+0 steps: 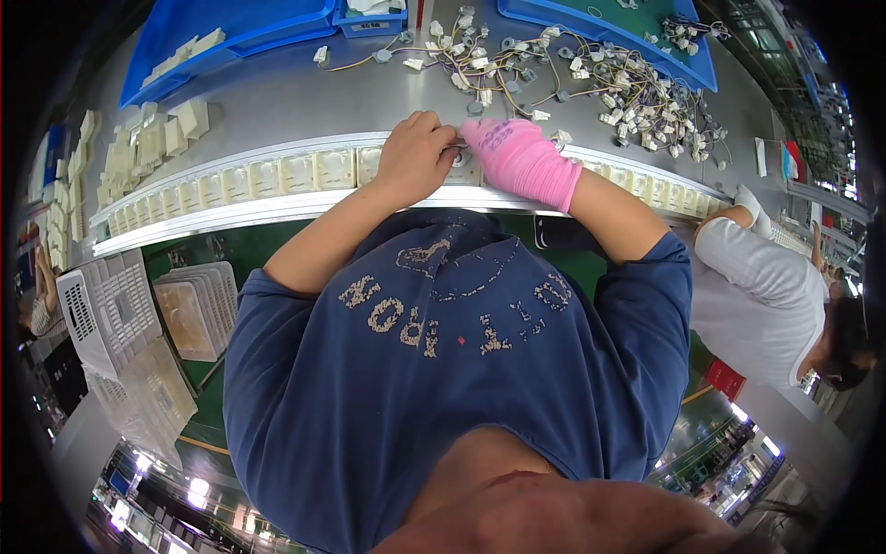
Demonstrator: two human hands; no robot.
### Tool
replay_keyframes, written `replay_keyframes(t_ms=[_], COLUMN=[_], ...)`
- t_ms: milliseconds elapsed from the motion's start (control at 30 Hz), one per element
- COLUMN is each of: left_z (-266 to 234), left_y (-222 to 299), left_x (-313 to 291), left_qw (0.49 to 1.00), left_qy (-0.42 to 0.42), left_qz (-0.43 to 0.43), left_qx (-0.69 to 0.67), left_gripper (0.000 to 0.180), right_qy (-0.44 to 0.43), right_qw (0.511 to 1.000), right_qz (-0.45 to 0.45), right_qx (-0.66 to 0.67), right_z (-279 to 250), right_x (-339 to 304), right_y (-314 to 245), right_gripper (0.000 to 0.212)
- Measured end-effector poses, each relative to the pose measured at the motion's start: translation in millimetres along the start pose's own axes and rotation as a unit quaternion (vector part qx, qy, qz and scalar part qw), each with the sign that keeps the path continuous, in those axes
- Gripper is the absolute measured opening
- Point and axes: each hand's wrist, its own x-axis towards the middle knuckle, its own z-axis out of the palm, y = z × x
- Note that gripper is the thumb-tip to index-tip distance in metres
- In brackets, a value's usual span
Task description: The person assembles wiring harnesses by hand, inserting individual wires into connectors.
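My bare left hand (pixel 415 159) and my right hand (pixel 513 157), in a pink glove, meet over a long metal rail (pixel 235 209) that holds a row of cream plastic housings (pixel 297 173). The fingers of both hands are bent and drawn together at the housing (pixel 464 173) between them, where a small round part shows. Whatever the fingertips pinch is hidden. Just beyond my hands lies a loose pile of wire leads (pixel 506 66) with white and grey connectors.
Loose cream housings (pixel 138 148) stand at the left of the metal table. Blue trays (pixel 249 44) sit at the back left and right. White plastic baskets (pixel 115 309) are stacked at the lower left. A person in a white top (pixel 761 286) works at the right.
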Motion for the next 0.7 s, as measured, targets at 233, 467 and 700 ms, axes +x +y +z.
replay_keyframes(t_ms=[233, 467, 700], left_z=[2.8, 1.6, 4.9], left_y=[-2.4, 5.3, 1.0], left_x=[0.9, 4.2, 3.0], left_qw=[1.0, 0.998, 0.999], left_qy=[-0.005, -0.01, 0.0], left_qz=[-0.009, -0.062, -0.052], left_qx=[0.004, -0.005, -0.004], left_gripper=[0.011, 0.016, 0.012], right_qy=[-0.014, 0.035, 0.03], right_qw=[0.992, 0.992, 0.997], right_qz=[0.059, -0.05, -0.069], right_qx=[0.11, -0.113, -0.015], right_z=[-2.5, -11.8, -3.3], right_x=[7.2, 4.4, 10.1], right_y=[-8.6, -6.3, 9.0], right_gripper=[0.02, 0.018, 0.018])
